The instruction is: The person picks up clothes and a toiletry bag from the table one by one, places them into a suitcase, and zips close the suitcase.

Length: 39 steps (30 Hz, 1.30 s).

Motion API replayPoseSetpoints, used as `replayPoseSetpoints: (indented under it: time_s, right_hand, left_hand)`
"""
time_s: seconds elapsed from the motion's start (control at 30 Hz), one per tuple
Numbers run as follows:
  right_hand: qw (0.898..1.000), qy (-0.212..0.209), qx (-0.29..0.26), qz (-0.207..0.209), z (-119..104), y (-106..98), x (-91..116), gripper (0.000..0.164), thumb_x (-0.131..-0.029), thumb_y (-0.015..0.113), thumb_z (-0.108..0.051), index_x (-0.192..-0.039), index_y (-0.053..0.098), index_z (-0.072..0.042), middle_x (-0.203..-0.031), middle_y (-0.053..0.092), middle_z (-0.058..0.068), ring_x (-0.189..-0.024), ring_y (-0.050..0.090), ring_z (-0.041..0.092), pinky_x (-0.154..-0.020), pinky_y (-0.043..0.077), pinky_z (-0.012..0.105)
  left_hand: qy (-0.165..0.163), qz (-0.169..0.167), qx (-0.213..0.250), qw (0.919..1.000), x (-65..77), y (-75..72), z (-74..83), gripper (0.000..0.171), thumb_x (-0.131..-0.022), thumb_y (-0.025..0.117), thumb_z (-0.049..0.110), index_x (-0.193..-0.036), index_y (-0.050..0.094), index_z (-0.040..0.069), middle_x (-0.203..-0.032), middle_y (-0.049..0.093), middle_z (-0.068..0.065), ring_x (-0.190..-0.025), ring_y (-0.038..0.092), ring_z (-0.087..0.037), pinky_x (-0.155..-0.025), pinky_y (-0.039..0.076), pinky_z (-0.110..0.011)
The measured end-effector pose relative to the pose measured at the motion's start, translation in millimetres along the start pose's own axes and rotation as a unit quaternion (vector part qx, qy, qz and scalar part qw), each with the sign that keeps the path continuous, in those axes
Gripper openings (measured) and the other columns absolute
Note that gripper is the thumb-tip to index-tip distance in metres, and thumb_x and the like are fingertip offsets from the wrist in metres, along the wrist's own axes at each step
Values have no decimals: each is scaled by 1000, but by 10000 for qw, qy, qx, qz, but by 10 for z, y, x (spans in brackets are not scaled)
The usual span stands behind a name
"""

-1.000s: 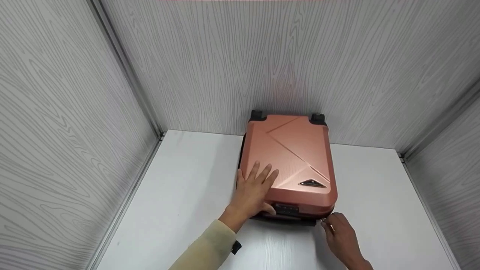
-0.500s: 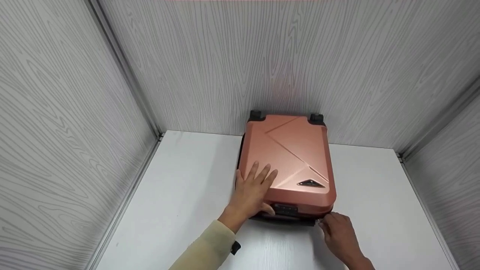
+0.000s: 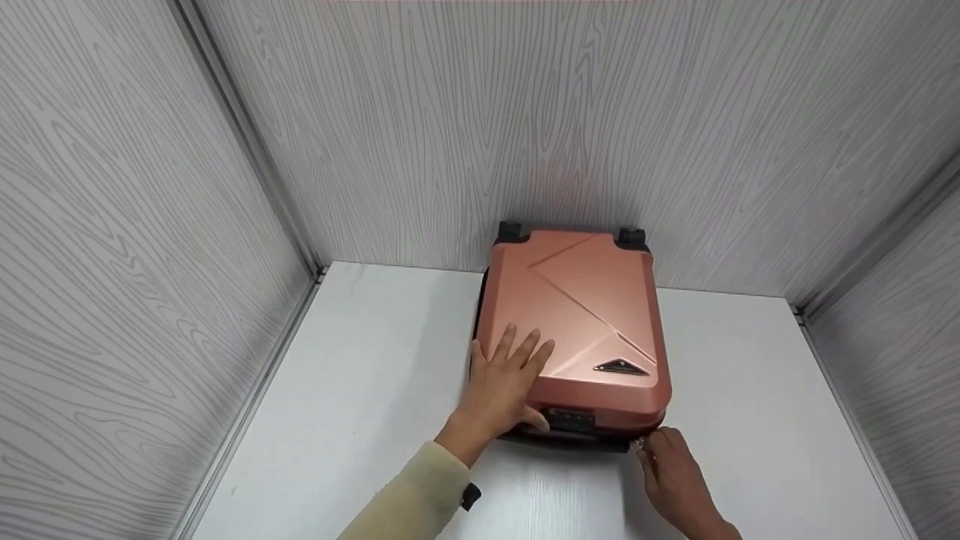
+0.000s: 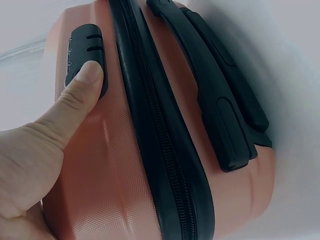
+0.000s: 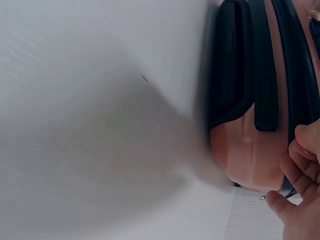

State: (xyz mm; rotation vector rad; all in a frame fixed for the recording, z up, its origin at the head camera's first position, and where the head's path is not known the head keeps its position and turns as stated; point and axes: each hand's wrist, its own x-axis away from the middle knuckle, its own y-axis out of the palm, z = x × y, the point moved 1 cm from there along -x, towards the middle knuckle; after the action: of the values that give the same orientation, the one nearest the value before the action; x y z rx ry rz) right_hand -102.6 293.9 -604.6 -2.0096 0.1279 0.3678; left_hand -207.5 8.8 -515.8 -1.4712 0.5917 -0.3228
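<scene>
On the white tabletop point(image 3: 367, 360) lies the coppery suitcase point(image 3: 577, 300).
Your left hand point(image 3: 496, 390) rests spread on it, thumb point(image 4: 75, 100) partly covering the combination lock point(image 4: 86, 46); your right hand point(image 3: 675, 476), at the near right corner, pinches a mostly hidden zipper pull point(image 3: 640, 443).

The suitcase point(image 3: 577, 300) looks like hard plastic, satin-glossy on its face and finely textured on its end, with a handle point(image 4: 215, 102) and lock point(image 4: 86, 42) of matt black plastic and a badge point(image 3: 622, 367) that glints like metal. The zip point(image 4: 156, 120) is ridged between smooth, faintly glossy bands point(image 4: 175, 130). The walls point(image 3: 420, 135) carry a matt wood-grain pattern, the counter point(image 3: 360, 360) is smooth and faintly shiny, the sleeve point(image 3: 420, 487) matt cloth.
</scene>
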Motion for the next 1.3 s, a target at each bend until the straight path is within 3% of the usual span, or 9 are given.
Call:
replayPoseSetpoints:
  time_s: [0.27, 0.37, 0.57, 0.8, 0.97, 1.07, 1.2, 1.3]
  right_hand:
    - [9957, -637, 295, 610, -56, 34, 8, 27, -90, 73, 7, -95, 54, -12, -92, 53, -4, -86, 50, 12, -75, 48, 38]
    - [9949, -662, 229, 723, -73, 54, 19, 27, -90, 73, 8, -96, 55, -11, -91, 57, -3, -84, 52, 12, -73, 49, 38]
    - [9973, -205, 31, 709, -124, 114, 51, 22, -94, 72, 3, -94, 56, -12, -85, 55, -5, -75, 48, 8, -65, 47, 32]
    - [9986, 499, -10, 188, -178, 83, 44, 9, -102, 66, -5, -98, 59, -11, -86, 60, -4, -75, 50, 8, -65, 47, 32]
    - [9937, 1025, 63, 440, -176, 43, 80, 6, -100, 70, -7, -96, 66, -7, -79, 65, -1, -66, 54, 9, -59, 47, 30]
    - [9929, 1154, 97, 268, -169, 31, 80, 5, -103, 66, -9, -100, 69, -6, -75, 66, -2, -66, 57, 11, -61, 49, 33]
    - [9961, 876, 3, 34, -167, 49, 58, 9, -105, 60, -9, -99, 67, -7, -75, 63, -4, -73, 58, 14, -69, 50, 40]
    - [9992, 333, 66, 225, -139, 57, 36, 15, -102, 62, -3, -91, 59, -12, -75, 53, -8, -75, 51, 12, -74, 49, 42]
  left_hand:
    - [-106, -110, 157, 9998, 22, -15, -38, 132, -61, 83, 77, -170, 24, 29, -176, 26, 2, -163, 17, -35, -114, 29, -80]
    - [-107, -117, 186, 9997, 33, -18, -43, 131, -61, 83, 76, -169, 25, 29, -175, 26, 1, -163, 17, -35, -113, 29, -80]
    - [-41, -129, 199, 9997, 29, -23, -32, 131, -62, 81, 77, -170, 24, 29, -176, 25, 2, -163, 17, -35, -113, 30, -80]
    - [-14, 5, 89, 10000, 27, -19, -17, 131, -60, 81, 77, -169, 27, 28, -175, 29, 1, -162, 20, -36, -112, 32, -80]
    - [58, 11, 126, 9999, 1, -10, 25, 131, -62, 81, 77, -169, 25, 29, -175, 28, 1, -163, 20, -36, -112, 32, -80]
    - [14, -44, 165, 9999, -1, -4, 32, 132, -61, 82, 77, -170, 24, 29, -175, 27, 1, -163, 18, -36, -112, 30, -81]
    - [-45, -84, 164, 9998, 3, -10, 21, 133, -61, 83, 76, -170, 24, 29, -175, 27, 1, -163, 17, -36, -113, 30, -81]
    - [-88, -101, 206, 9997, 5, -21, 11, 132, -61, 83, 76, -170, 24, 28, -175, 26, 1, -163, 16, -35, -113, 29, -80]
